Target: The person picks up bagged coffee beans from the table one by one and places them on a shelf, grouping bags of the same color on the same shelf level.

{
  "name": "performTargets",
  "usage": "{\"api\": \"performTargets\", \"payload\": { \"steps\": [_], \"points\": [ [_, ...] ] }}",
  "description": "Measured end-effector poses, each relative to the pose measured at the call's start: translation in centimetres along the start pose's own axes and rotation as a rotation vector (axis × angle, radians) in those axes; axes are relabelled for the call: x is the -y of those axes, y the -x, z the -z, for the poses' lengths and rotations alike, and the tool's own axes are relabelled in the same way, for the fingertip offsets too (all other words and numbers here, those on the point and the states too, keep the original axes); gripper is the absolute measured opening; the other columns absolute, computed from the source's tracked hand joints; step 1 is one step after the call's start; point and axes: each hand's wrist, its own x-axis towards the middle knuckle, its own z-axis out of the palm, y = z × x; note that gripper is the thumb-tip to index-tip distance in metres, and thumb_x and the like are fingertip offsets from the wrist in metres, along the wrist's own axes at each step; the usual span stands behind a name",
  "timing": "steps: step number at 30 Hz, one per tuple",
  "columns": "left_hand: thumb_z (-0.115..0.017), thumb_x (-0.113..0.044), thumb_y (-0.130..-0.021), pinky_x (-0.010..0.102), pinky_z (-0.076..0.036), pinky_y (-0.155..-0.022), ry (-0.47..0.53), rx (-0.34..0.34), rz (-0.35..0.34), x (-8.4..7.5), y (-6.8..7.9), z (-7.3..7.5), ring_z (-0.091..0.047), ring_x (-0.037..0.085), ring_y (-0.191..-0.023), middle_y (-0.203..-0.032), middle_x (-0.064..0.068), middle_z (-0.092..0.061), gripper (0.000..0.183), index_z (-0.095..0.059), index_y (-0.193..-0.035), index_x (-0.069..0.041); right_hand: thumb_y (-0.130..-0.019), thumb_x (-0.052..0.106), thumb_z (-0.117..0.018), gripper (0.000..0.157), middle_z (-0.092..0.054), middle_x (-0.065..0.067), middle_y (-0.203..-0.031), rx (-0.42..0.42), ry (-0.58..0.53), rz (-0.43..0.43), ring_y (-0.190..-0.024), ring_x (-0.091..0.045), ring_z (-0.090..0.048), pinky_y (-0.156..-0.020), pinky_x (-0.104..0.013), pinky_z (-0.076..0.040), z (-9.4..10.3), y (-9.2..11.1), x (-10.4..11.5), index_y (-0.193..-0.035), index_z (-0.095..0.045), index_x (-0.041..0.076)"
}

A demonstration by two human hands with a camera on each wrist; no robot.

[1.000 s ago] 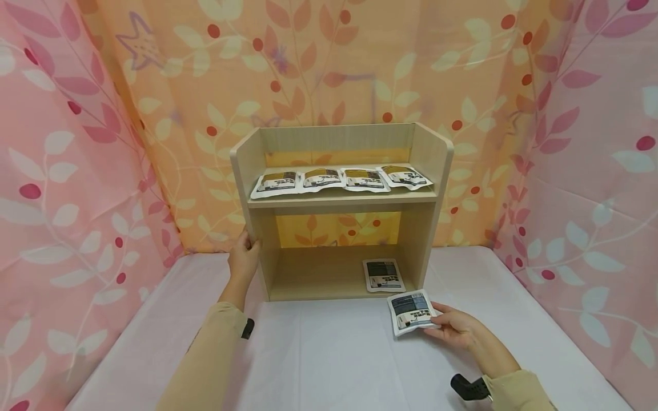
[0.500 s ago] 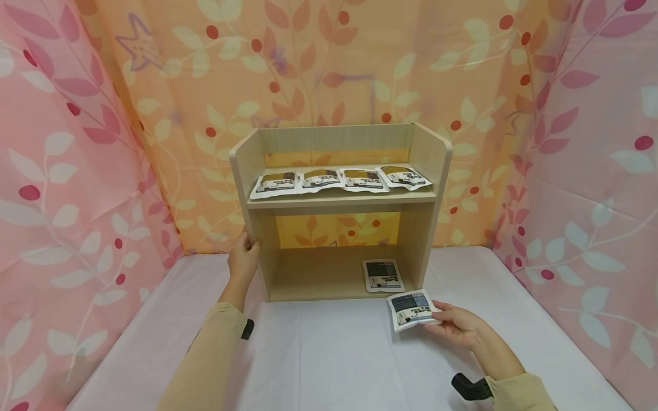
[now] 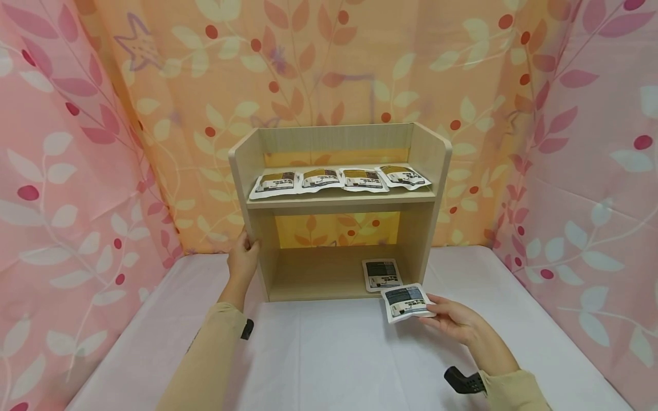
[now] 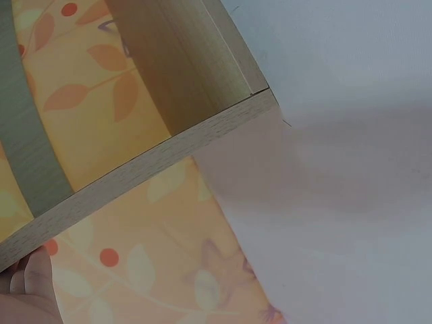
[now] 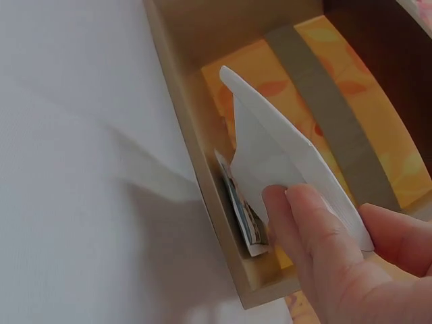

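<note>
My right hand (image 3: 457, 321) pinches a white flat pouch (image 3: 405, 302) with a dark and white label, thumb on top and fingers beneath. It hangs tilted at the front edge of the lower board, near the right side. The right wrist view shows its plain white back (image 5: 270, 145). Just behind it, a similar pouch (image 3: 381, 274) lies on the lower board of a two-tier wooden shelf (image 3: 339, 200); the held pouch overlaps its front corner in the head view. My left hand (image 3: 241, 262) grips the shelf's left side panel, its fingertips partly hidden.
Several white pouches with gold and dark labels (image 3: 321, 178) lie in a row on the upper board. The shelf stands on a white-covered table (image 3: 329, 354). Floral curtains (image 3: 329, 68) rise behind it and at both sides.
My right hand has raised the pouch slightly and moved it left, closer to the lower board and the pouch lying there. My left hand stays at the side panel.
</note>
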Motion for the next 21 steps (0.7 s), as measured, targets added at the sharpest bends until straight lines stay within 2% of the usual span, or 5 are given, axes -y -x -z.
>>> {"api": "performTargets", "payload": {
  "steps": [4,11,15,18,21],
  "points": [
    [-0.055,-0.017,-0.096,0.060,-0.034,-0.098,-0.010,0.006,-0.003,0.0,0.0,0.1,-0.058,0.042,-0.109,-0.117,0.022,-0.065,0.029,-0.058,-0.121,-0.003,-0.099,-0.010,-0.040,0.074,-0.054,-0.017,-0.110,0.003,-0.013,0.001,-0.092,-0.026,-0.065,-0.101,-0.043,-0.038,-0.7,-0.2,0.0,-0.152,0.010,0.001],
    [-0.054,-0.016,-0.096,0.057,-0.036,-0.097,0.001,0.009,-0.005,0.2,-0.1,0.0,-0.059,0.039,-0.108,-0.115,0.023,-0.065,0.027,-0.058,-0.120,-0.003,-0.101,-0.009,-0.036,0.071,-0.029,-0.026,-0.137,0.029,-0.032,0.009,-0.092,-0.025,-0.065,-0.101,-0.043,-0.039,-2.1,-0.8,-0.3,-0.152,0.011,0.003],
    [-0.054,-0.016,-0.096,0.057,-0.035,-0.098,0.004,0.006,0.002,0.2,-0.2,0.0,-0.058,0.039,-0.109,-0.116,0.023,-0.065,0.027,-0.058,-0.119,-0.003,-0.100,-0.010,-0.036,0.072,-0.044,-0.022,-0.127,0.068,-0.047,0.016,-0.093,-0.024,-0.065,-0.100,-0.042,-0.042,-2.6,-1.4,-0.3,-0.152,0.012,0.003],
    [-0.054,-0.016,-0.096,0.057,-0.035,-0.098,0.002,0.002,0.003,0.2,-0.1,0.0,-0.058,0.039,-0.110,-0.116,0.022,-0.065,0.027,-0.058,-0.120,-0.004,-0.100,-0.010,-0.036,0.072,-0.057,-0.013,-0.106,0.108,-0.040,0.028,-0.094,-0.024,-0.065,-0.099,-0.042,-0.044,-2.9,-1.9,-0.4,-0.152,0.012,0.001],
    [-0.054,-0.016,-0.095,0.057,-0.036,-0.097,0.003,-0.003,0.001,0.1,0.0,-0.1,-0.059,0.039,-0.108,-0.116,0.022,-0.066,0.027,-0.059,-0.119,-0.004,-0.099,-0.011,-0.036,0.072,-0.059,-0.011,-0.104,0.136,-0.034,0.038,-0.095,-0.023,-0.065,-0.097,-0.041,-0.047,-3.2,-2.3,-0.6,-0.151,0.013,0.000]
  ]
}}
